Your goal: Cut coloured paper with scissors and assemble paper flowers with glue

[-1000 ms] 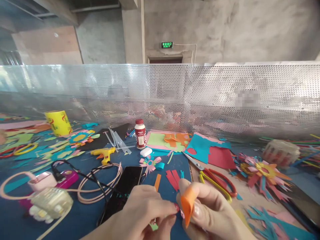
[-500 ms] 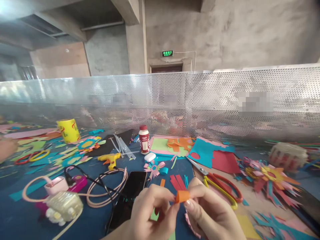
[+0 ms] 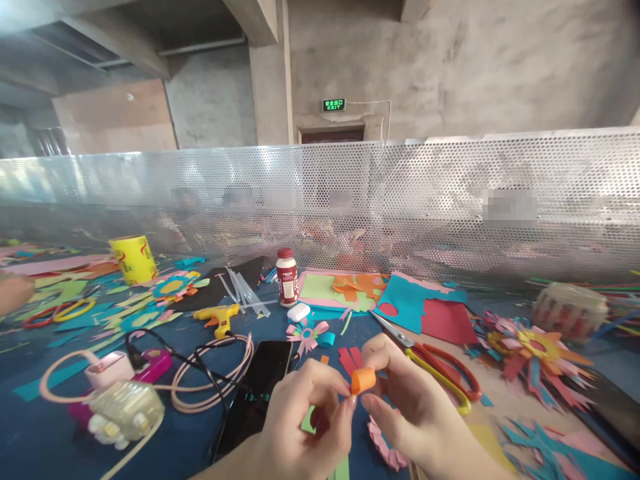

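A small curled orange paper strip (image 3: 364, 379) stands in a loop between my two hands. My left hand (image 3: 307, 417) pinches its near end with thumb and forefinger. My right hand (image 3: 417, 407) is at the loop's right side, thumb and forefinger apart; whether the forefinger still touches the paper is hard to see. Below it lies a pleated pink paper piece (image 3: 387, 447), partly hidden by that hand. Red paper strips (image 3: 349, 360) lie just beyond the loop. A pink and blue paper flower (image 3: 306, 335) sits farther back.
Left of my hands lie a black phone (image 3: 257, 393), coiled cable and a yellow glue gun (image 3: 220, 319). Large scissors (image 3: 445, 373) rest at the right near a paper flower (image 3: 540, 347). A bottle (image 3: 287, 279) stands before the perforated metal screen (image 3: 320, 193). Another person's hand (image 3: 15, 292) shows far left.
My right thumb has come off the orange paper loop and moved down, so the fingers are spread. The left hand keeps its pinch. More of the pleated pink piece shows.
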A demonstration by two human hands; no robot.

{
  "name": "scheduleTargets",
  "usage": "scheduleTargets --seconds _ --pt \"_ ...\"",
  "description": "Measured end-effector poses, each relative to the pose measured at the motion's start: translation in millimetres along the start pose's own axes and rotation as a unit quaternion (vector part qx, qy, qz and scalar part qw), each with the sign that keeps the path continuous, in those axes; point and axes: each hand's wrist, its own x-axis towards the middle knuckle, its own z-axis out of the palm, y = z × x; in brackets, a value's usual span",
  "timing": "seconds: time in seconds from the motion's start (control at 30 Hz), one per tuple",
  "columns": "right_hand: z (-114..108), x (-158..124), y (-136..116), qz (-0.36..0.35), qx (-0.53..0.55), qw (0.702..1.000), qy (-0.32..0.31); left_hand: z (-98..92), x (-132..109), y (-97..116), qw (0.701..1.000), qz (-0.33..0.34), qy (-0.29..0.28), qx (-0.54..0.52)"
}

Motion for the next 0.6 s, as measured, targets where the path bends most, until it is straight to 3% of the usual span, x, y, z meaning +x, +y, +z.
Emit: scheduleTargets --seconds 0.4,0.6 --pt "0.8 -1.7 -8.7 0.02 -0.019 1.0 -0.005 8.7 -1.0 8.6 0.998 -0.064 0.02 0.002" --pt "3.6 -4.0 -30.4 -0.058 -0.111 0.992 0.004 10.2 -10.6 9.4 0.995 -0.076 0.049 -0.032"
